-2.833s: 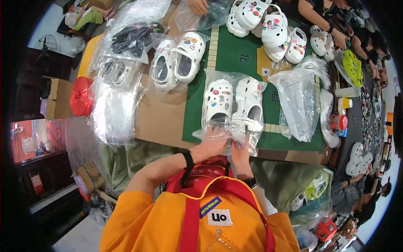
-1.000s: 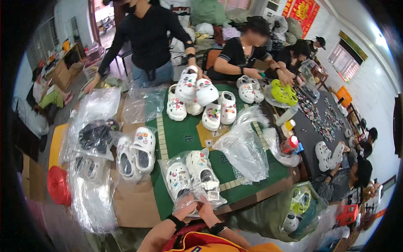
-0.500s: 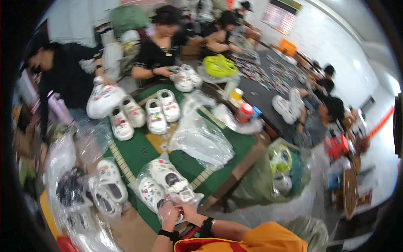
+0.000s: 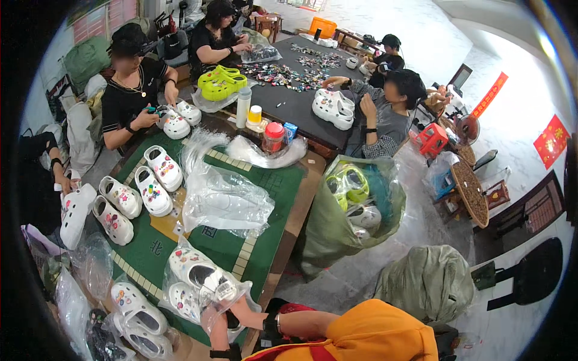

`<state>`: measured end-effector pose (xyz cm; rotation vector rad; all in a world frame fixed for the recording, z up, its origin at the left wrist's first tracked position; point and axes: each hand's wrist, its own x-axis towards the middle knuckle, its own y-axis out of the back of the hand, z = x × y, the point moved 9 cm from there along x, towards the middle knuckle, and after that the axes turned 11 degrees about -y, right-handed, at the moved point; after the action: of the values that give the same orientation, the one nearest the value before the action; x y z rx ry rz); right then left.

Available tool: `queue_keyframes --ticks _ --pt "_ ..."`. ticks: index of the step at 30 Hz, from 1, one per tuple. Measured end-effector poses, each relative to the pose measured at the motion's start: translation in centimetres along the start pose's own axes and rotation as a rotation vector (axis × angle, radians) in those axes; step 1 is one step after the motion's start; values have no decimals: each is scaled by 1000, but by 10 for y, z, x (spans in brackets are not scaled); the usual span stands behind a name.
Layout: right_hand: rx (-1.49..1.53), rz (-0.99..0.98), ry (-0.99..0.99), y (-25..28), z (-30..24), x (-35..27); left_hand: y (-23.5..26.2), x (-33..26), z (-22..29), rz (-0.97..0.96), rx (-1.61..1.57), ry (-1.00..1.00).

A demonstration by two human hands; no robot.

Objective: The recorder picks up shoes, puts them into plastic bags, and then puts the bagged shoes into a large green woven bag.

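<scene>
A pair of white clogs with coloured charms (image 4: 195,274) lies inside a clear plastic bag (image 4: 238,290) on the green mat (image 4: 223,246), at the table's near edge. My left hand (image 4: 212,322) and my right hand (image 4: 242,311) both grip the bag's open end, close together, just below the clogs. A black band shows on each of my wrists. My orange top fills the lower edge of the view.
Several more white clogs (image 4: 150,186) and empty clear bags (image 4: 226,198) lie on the mat. Bagged clogs (image 4: 135,310) sit at the left. A green sack of clogs (image 4: 349,204) stands by the table's right side. Several people work around a dark table (image 4: 301,90) beyond.
The view has swung to the right, so the table now sits at the left and the floor at the right. My hands stay on the bag with the clogs.
</scene>
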<state>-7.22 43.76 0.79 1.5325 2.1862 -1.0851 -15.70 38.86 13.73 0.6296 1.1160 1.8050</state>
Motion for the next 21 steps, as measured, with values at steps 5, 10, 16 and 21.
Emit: queue_keyframes --ticks 5,10,16,21 --pt "-41 -59 -1 -1 -11 -7 -9 -5 -4 -5 79 7" --pt "-95 -126 -70 -14 -35 -20 -10 -1 6 -48 90 -95" --pt "-170 -11 74 -8 -38 -18 -15 -1 5 -80 54 -165" --pt "-424 27 82 -4 -22 -15 -13 -4 -2 -23 -131 -166"
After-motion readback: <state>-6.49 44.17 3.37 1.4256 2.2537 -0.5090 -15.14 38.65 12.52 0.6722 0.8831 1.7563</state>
